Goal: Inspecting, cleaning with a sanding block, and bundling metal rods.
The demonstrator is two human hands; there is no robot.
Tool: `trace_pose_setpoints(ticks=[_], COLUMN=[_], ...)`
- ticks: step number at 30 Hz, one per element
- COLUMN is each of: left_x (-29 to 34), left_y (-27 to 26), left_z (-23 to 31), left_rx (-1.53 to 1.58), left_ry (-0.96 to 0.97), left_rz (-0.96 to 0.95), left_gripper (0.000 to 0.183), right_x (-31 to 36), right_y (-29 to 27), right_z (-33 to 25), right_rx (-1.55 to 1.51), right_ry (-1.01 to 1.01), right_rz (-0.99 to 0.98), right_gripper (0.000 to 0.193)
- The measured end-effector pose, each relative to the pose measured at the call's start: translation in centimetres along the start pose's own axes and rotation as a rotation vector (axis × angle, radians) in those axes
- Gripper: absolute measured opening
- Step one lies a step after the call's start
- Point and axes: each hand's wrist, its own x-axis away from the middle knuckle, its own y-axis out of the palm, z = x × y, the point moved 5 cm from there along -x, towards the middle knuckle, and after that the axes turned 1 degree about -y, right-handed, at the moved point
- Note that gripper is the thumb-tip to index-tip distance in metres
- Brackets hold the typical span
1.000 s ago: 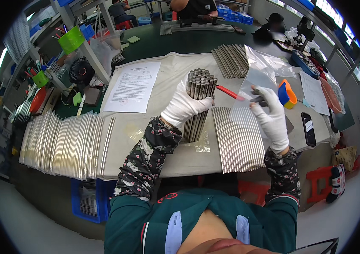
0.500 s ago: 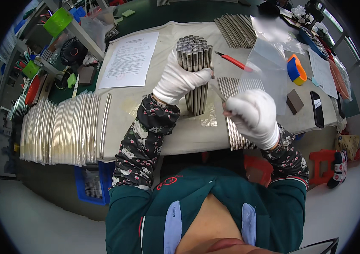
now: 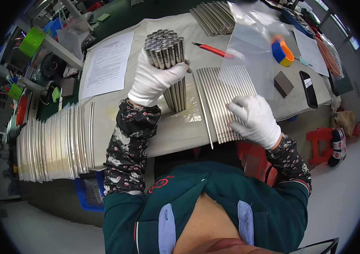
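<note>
A thick bundle of metal rods (image 3: 174, 95) stands upright on the cloth-covered table, its rounded ends pointing up. My left hand (image 3: 156, 80), in a white glove, is closed round its upper part. To the right, many metal rods (image 3: 216, 97) lie side by side in a flat row. The row's leftmost rod (image 3: 205, 114) sits slightly apart and sticks out nearer to me. Over the row's right near part is my right hand (image 3: 255, 120), also gloved, with fingers bent but apart and no rod visible in them.
Bagged rods (image 3: 57, 142) fill the table's left end. Behind lie a printed sheet (image 3: 108, 63), a red-handled cutter (image 3: 213, 50) and a rod pile (image 3: 213, 19). Clear plastic bags (image 3: 247, 55) overlap the row; a tape roll (image 3: 282, 53), brown block (image 3: 283, 84) and phone (image 3: 308, 89) lie rightward.
A rod now lies at the row's left edge, where my right hand held a thin rod before. That hand has opened and moved off rightward. The view has shifted, moving the table leftward in the picture.
</note>
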Motion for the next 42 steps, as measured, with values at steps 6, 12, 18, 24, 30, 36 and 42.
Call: trace_pose_setpoints(ticks=[6, 12, 18, 24, 30, 36, 42], left_x=[-0.8, -0.5, 0.4, 0.7, 0.5, -0.3, 0.7], left_y=[0.8, 0.0, -0.1, -1.6, -2.3, -3.1, -3.0], left_z=[-0.9, 0.9, 3.6, 5.2, 5.0, 6.1, 6.2], left_rx=[-0.123, -0.147, -0.087, -0.351, 0.012, 0.078, -0.606], left_ry=[-0.112, -0.086, -0.056, 0.011, -0.11, -0.144, 0.606], left_rz=[0.01, -0.014, -0.033, -0.034, -0.09, -0.054, 0.026], left_gripper=[0.054, 0.051, 0.044, 0.042, 0.053, 0.05, 0.078], right_x=[7.2, 10.3, 2.9, -14.8, -18.7, -22.6, -20.8], right_y=[-2.2, 0.7, -8.5, -13.7, -12.3, -12.4, -11.0], right_z=[18.3, 22.8, 15.4, -6.4, -0.7, -1.9, -7.5], right_rx=[0.582, 0.163, -0.252, -0.505, -0.117, -0.052, -0.365], right_ry=[0.834, 0.929, 0.752, -0.189, 0.015, 0.006, -0.333], right_rz=[0.02, -0.004, 0.745, 0.518, 0.607, 0.46, 0.496], right_gripper=[0.069, 0.072, 0.059, 0.047, 0.037, 0.033, 0.034])
